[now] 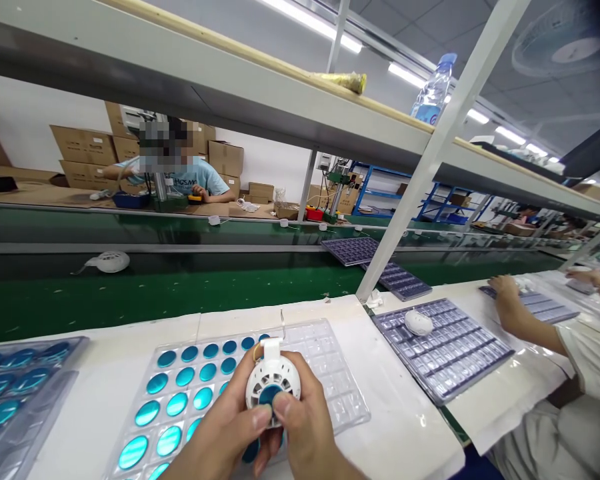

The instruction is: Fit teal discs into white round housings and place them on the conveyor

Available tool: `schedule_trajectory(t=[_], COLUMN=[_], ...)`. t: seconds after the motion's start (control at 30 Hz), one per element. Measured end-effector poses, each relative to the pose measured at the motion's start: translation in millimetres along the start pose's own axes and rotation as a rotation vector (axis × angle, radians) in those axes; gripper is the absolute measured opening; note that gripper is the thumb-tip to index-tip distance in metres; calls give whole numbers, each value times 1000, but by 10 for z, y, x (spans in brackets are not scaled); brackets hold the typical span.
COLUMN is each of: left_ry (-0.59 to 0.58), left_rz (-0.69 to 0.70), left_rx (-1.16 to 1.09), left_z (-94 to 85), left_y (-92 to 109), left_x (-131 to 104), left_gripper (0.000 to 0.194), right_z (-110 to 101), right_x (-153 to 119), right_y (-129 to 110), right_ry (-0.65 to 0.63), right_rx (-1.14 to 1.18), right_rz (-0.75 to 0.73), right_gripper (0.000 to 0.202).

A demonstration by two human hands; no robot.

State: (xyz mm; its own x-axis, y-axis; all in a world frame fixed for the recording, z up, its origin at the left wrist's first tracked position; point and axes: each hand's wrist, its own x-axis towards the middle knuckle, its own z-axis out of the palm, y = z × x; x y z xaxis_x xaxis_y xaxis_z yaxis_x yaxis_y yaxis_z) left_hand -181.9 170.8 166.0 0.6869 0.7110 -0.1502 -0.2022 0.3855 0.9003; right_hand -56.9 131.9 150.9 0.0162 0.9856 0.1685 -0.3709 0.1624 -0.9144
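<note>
A white round vented housing (pixel 275 367), which looks like part of a small fan, is held between my two hands above a clear plastic tray (pixel 347 400). My left hand (pixel 233 407) grips its left side, and my right hand (pixel 310 407) wraps round its right side. Both thumbs press at a shiny blue disc (pixel 269 393) in the middle of the housing's face. Several similar blue discs (pixel 177 404) lie in the left part of the tray; the pockets at its right hold none. My forearms and hands hide the tray's lower middle.
Another tray of blue discs (pixel 0 413) stands at the left. A white housing (pixel 111 261) lies on the green conveyor (pixel 155 300). A dark tray (pixel 445 347) bears another white piece (pixel 419 323). A co-worker's arm (pixel 530 320) reaches in from the right, beyond a slanted white post (pixel 405 220).
</note>
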Motion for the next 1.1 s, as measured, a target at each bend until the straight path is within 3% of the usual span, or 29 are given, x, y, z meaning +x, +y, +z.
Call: schedule_trajectory(t=[0.13, 0.27, 0.33, 0.4, 0.47, 0.53, 0.6, 0.7, 0.77, 0.83, 0.97, 1.03, 1.1], left_ry=[57, 97, 116, 148, 240, 393, 548, 632, 642, 659, 642, 605, 536], left_rz=[42, 82, 73, 47, 38, 72, 127, 177, 187, 190, 175, 160, 118], left_rx=[164, 149, 57, -80, -198, -255, -287, -324, -335, -336, -289, -251, -223], left_z=[-24, 56, 86, 75, 4, -125, -288, -502, -577, -592, -508, -430, -322], left_y=[-68, -103, -95, -62, -3, 71, 144, 215, 232, 234, 217, 201, 179], left_x=[15, 10, 40, 109, 215, 340, 456, 561, 586, 590, 551, 502, 438], left_gripper=[114, 110, 102, 81, 50, 26, 20, 23, 22, 18, 15, 16, 17], right_z=[-20, 27, 29, -73, -348, -800, -1352, -2126, -2492, -2715, -2812, -2686, -2402], right_x=[-19, -41, -3, 69, 140, 163, 125, 38, 16, 28, 73, 85, 92], right_y=[-34, -6, 46, 83, 43, -125, -404, -841, -1018, -1089, -1111, -1098, -1018], right_ry=[-42, 5, 15, -8, 97, 416, 770, 1191, 1323, 1343, 1276, 1234, 1141], right_rx=[51, 37, -17, -107, -317, -599, -775, -943, -1026, -1084, -1132, -1139, -1129], right_rz=[4, -29, -23, 7, 18, -16, -43, -20, 39, 111, 209, 203, 156], right_gripper=[54, 52, 54, 57, 60, 59, 58, 56, 52, 47, 43, 56, 74])
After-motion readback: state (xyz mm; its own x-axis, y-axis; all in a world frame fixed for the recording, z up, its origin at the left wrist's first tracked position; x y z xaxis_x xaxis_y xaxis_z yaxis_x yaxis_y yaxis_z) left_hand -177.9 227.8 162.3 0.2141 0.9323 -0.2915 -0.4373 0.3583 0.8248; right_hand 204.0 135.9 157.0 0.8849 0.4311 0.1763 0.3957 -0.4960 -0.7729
